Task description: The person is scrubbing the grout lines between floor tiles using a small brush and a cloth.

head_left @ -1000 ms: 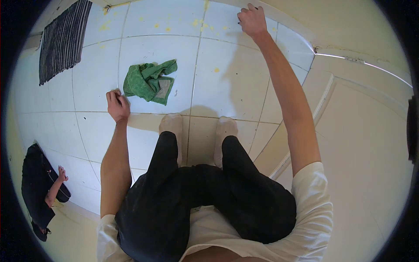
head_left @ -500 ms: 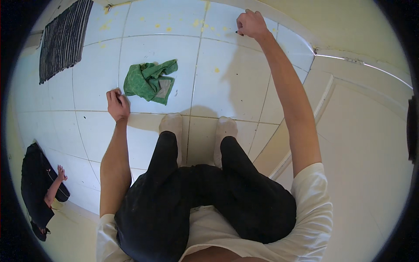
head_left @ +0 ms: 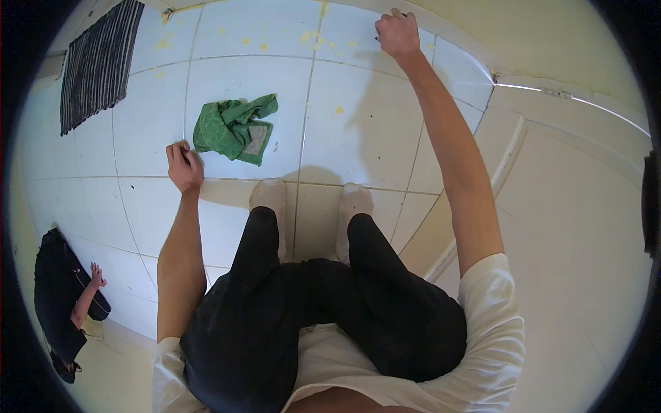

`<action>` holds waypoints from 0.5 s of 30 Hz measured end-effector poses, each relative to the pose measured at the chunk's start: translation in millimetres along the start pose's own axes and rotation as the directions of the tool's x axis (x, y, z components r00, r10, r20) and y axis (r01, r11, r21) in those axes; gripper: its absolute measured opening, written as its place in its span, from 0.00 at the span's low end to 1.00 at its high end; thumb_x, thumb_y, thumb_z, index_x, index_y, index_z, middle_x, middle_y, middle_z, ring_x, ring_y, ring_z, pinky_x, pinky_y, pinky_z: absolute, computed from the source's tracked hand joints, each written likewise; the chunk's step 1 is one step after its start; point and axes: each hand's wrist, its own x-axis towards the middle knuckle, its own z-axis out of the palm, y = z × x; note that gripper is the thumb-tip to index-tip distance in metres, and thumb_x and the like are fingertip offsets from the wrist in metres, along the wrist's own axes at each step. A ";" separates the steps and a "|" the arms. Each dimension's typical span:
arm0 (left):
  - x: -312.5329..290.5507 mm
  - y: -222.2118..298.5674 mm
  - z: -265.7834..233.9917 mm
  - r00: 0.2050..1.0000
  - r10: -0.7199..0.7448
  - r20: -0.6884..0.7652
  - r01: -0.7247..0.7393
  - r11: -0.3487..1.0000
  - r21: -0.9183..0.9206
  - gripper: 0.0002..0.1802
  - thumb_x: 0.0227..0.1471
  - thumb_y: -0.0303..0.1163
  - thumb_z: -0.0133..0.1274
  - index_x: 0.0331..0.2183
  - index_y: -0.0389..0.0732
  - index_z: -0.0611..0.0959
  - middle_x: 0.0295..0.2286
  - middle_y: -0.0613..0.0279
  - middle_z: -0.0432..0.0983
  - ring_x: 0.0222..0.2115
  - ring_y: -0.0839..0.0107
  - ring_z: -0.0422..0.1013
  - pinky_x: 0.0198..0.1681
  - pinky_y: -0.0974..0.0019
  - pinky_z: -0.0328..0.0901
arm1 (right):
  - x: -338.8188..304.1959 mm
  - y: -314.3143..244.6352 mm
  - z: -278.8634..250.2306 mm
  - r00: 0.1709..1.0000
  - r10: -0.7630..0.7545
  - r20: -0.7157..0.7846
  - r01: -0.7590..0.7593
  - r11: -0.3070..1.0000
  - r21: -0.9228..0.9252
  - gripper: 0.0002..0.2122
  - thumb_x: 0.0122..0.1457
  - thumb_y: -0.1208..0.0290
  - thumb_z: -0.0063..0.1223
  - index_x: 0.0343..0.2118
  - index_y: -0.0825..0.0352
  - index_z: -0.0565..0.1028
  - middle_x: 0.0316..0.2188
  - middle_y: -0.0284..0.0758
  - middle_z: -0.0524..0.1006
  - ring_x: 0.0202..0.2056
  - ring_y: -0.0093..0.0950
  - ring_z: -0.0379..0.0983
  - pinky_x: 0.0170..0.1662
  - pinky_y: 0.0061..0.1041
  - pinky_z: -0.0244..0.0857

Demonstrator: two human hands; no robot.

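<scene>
My right hand (head_left: 398, 33), closed in a fist, reaches to the tiled floor (head_left: 358, 148) by the foot of the far wall. It grips a thin dark object (head_left: 377, 39); its ends peek out at the fist, too small to identify. Curled up as well, my left hand (head_left: 184, 167) rests on the tiles, and I see nothing in it. Just to its right lies a crumpled green cloth (head_left: 224, 131) with a pale grey patch at one corner. Yellow spots (head_left: 306, 36) dot the floor to the left of my right hand.
A dark striped mat (head_left: 100, 65) lies at the far left. Another person in black (head_left: 58, 282) is at the left edge, one hand (head_left: 98, 275) showing. At the right stands a pale panelled door (head_left: 551, 206). My socked feet (head_left: 357, 199) are on the tiles in front of me.
My right hand has shifted slightly and turned, showing a dark end of the held object at its top. The left hand and the cloth keep their places.
</scene>
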 end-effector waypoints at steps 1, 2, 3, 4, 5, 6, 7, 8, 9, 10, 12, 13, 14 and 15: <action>0.7 2.5 0.7 1.000 0.001 -0.002 -0.001 1.000 0.000 0.07 0.54 0.28 0.44 0.36 0.41 0.74 0.37 0.59 0.69 0.34 0.58 0.73 0.38 0.56 0.69 | -0.3 1.3 1.6 0.998 0.003 -0.062 -0.005 0.999 -0.039 0.02 0.49 0.72 0.61 0.26 0.59 0.82 0.33 0.34 0.82 0.45 0.31 0.75 0.47 0.38 0.65; 1.3 5.1 1.6 1.000 0.001 -0.003 -0.001 1.000 0.000 0.07 0.54 0.28 0.44 0.36 0.41 0.74 0.37 0.59 0.69 0.34 0.58 0.73 0.38 0.56 0.69 | 1.7 4.1 2.1 1.000 0.006 -0.010 -0.006 1.000 -0.007 0.02 0.49 0.72 0.60 0.26 0.59 0.82 0.33 0.34 0.82 0.45 0.31 0.75 0.47 0.38 0.65; 0.8 6.1 0.3 1.000 0.001 -0.001 -0.001 1.000 0.003 0.07 0.54 0.28 0.44 0.36 0.41 0.74 0.36 0.59 0.69 0.34 0.58 0.73 0.38 0.56 0.69 | 2.2 3.7 0.0 0.999 0.006 0.045 -0.008 1.000 0.030 0.02 0.50 0.72 0.60 0.27 0.60 0.82 0.33 0.33 0.82 0.45 0.30 0.75 0.47 0.38 0.65; 0.1 3.4 0.2 1.000 0.009 -0.007 -0.009 1.000 0.006 0.07 0.54 0.28 0.44 0.36 0.41 0.74 0.36 0.59 0.69 0.34 0.58 0.73 0.38 0.56 0.69 | 1.7 2.5 -1.6 0.995 0.005 0.099 -0.012 0.998 0.066 0.02 0.50 0.73 0.60 0.27 0.60 0.82 0.33 0.32 0.82 0.46 0.30 0.75 0.46 0.38 0.65; -0.8 -0.7 0.7 1.000 0.017 -0.012 -0.017 1.000 0.008 0.07 0.54 0.28 0.44 0.36 0.41 0.74 0.36 0.59 0.69 0.34 0.58 0.73 0.38 0.56 0.69 | -0.8 0.1 -2.3 0.999 0.002 0.047 -0.004 0.999 0.037 0.02 0.50 0.72 0.60 0.27 0.60 0.82 0.34 0.32 0.82 0.46 0.30 0.75 0.46 0.38 0.64; -0.2 -0.7 0.8 0.999 0.025 -0.020 -0.025 1.000 0.009 0.07 0.54 0.28 0.44 0.36 0.41 0.74 0.36 0.59 0.69 0.34 0.58 0.73 0.38 0.56 0.69 | -2.2 -0.4 -0.9 1.000 -0.002 -0.009 0.002 1.000 0.006 0.02 0.51 0.72 0.60 0.27 0.60 0.82 0.34 0.33 0.82 0.45 0.30 0.75 0.46 0.38 0.64; 0.5 -0.7 0.8 1.000 0.019 -0.012 -0.019 1.000 0.018 0.07 0.54 0.28 0.44 0.37 0.41 0.74 0.37 0.59 0.69 0.35 0.58 0.73 0.38 0.56 0.69 | -2.4 -0.5 0.1 0.998 -0.008 -0.065 0.007 1.000 -0.025 0.02 0.51 0.72 0.60 0.27 0.59 0.82 0.34 0.34 0.82 0.45 0.30 0.75 0.46 0.38 0.64; 1.3 -0.8 0.6 1.000 0.013 -0.003 -0.013 1.000 0.026 0.07 0.54 0.28 0.45 0.37 0.40 0.74 0.37 0.59 0.69 0.35 0.58 0.73 0.38 0.56 0.69 | 0.6 -0.4 0.4 0.999 -0.017 -0.034 0.017 1.000 -0.026 0.02 0.51 0.72 0.60 0.27 0.59 0.82 0.33 0.33 0.83 0.45 0.30 0.75 0.46 0.38 0.64; 1.3 0.1 1.3 1.000 0.009 0.010 -0.009 0.999 0.032 0.07 0.54 0.28 0.45 0.37 0.40 0.74 0.37 0.59 0.69 0.35 0.58 0.73 0.38 0.56 0.70 | 2.8 0.2 0.5 1.000 -0.023 0.002 0.023 0.999 -0.028 0.02 0.51 0.72 0.60 0.27 0.59 0.82 0.33 0.32 0.83 0.45 0.30 0.75 0.45 0.38 0.64; 0.7 1.0 2.0 1.000 0.006 0.007 -0.006 1.000 0.023 0.07 0.54 0.28 0.45 0.37 0.40 0.74 0.37 0.59 0.69 0.35 0.58 0.73 0.38 0.56 0.69 | 3.4 0.8 1.1 0.999 -0.028 0.038 0.030 0.999 -0.031 0.02 0.51 0.71 0.60 0.27 0.59 0.82 0.33 0.31 0.83 0.45 0.30 0.75 0.45 0.37 0.64; -0.1 2.1 1.6 1.000 -0.001 -0.005 0.001 1.000 0.010 0.07 0.54 0.28 0.45 0.37 0.41 0.74 0.37 0.59 0.69 0.35 0.57 0.73 0.38 0.56 0.69 | 1.1 -1.4 3.7 0.998 -0.029 -0.061 0.023 0.996 -0.087 0.02 0.51 0.71 0.60 0.26 0.59 0.82 0.32 0.33 0.83 0.44 0.30 0.76 0.44 0.37 0.65; 0.3 2.2 1.1 1.000 -0.002 -0.007 0.002 1.000 0.015 0.07 0.54 0.28 0.45 0.37 0.41 0.74 0.37 0.59 0.68 0.35 0.57 0.72 0.38 0.56 0.69 | 1.7 -3.0 4.4 0.993 -0.033 -0.112 0.020 0.993 -0.114 0.02 0.51 0.71 0.61 0.26 0.59 0.82 0.31 0.33 0.83 0.44 0.30 0.76 0.43 0.36 0.65; 1.0 2.1 1.0 1.000 -0.002 -0.009 0.003 1.000 0.019 0.07 0.54 0.28 0.45 0.37 0.41 0.74 0.36 0.59 0.68 0.35 0.57 0.72 0.38 0.56 0.69 | 4.3 -2.8 4.0 0.996 -0.060 -0.070 0.053 0.994 -0.093 0.02 0.52 0.71 0.60 0.26 0.59 0.82 0.31 0.33 0.82 0.44 0.30 0.76 0.43 0.36 0.65; 0.6 2.0 1.5 1.000 -0.002 -0.006 0.002 1.000 0.021 0.07 0.54 0.28 0.45 0.36 0.41 0.74 0.36 0.59 0.68 0.34 0.57 0.72 0.38 0.56 0.69 | 5.5 -2.0 2.9 0.996 -0.086 -0.024 0.084 0.994 -0.072 0.02 0.52 0.71 0.59 0.26 0.58 0.82 0.30 0.32 0.82 0.44 0.30 0.76 0.42 0.36 0.65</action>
